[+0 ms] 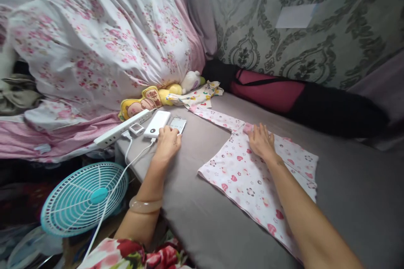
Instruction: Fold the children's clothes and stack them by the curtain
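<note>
A person leans over a grey-covered surface point(195, 201), the right hand point(262, 142) laid palm-down with fingers a little apart on a pink-and-white printed shirt point(236, 168); the hand grips nothing that shows, and its flat pose probably serves to steady the thin cloth against sliding or creasing; the left hand point(169, 145), fingers curled, reaches to the near edge of a phone point(178, 125) and the corner of a white power bank point(159, 122), though whether it grasps either or merely rests there cannot be told; the power bank sits near a white power strip point(121, 128), probably so that the cable point(139, 154) at its near end has little strain; the shirt lies spread out, one sleeve point(217, 117) stretched toward a small patterned cloth point(202, 97), an arrangement that seems meant to keep the fabric in a single plane; relative to the hands, the shirt is directly beneath the right hand and forearm, its body reaching out on both sides of them, while its nearest hem lies to the right of the left hand, apart from it, with bare grey cover between; the phone lies just beyond the left hand's fingers, beside the power bank.
</note>
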`<state>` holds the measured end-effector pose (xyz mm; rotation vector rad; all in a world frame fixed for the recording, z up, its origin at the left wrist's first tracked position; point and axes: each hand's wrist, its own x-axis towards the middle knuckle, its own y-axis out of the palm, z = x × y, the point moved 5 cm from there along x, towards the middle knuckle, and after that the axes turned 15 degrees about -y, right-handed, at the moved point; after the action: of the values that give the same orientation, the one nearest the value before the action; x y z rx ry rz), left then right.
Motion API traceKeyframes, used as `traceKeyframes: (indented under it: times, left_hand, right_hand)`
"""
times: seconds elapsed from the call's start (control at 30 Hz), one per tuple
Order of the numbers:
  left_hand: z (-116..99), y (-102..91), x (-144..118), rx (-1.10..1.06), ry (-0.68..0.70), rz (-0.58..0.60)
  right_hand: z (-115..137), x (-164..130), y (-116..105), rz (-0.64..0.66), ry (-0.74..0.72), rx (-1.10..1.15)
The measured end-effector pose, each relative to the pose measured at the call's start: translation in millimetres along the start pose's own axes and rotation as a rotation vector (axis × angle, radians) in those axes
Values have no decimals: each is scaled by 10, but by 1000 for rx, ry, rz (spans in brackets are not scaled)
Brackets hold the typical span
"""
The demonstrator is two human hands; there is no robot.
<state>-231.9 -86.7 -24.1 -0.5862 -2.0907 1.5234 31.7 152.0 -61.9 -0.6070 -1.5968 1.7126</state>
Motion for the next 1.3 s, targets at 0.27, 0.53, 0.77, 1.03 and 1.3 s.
traceKeyframes:
  times: [0.27,0.53,0.77,1.03,1.3]
  left_hand:
    - [-396,155,-141,-144,194,86]
    - [-868,359,-590,-303,525,288]
    - [-785,557,-616,-251,540,478]
    - [-1082,402,159,-289,309,619]
    - [-937,520,1413,-309,-191,149]
  right_hand:
    - [253,195,234,95,3,57]
    - [601,380,235,27,18,112]
    - [682,436,318,-9,0,161]
    - [840,453,268,40,-63,205]
    - [852,442,304,38,-77,212]
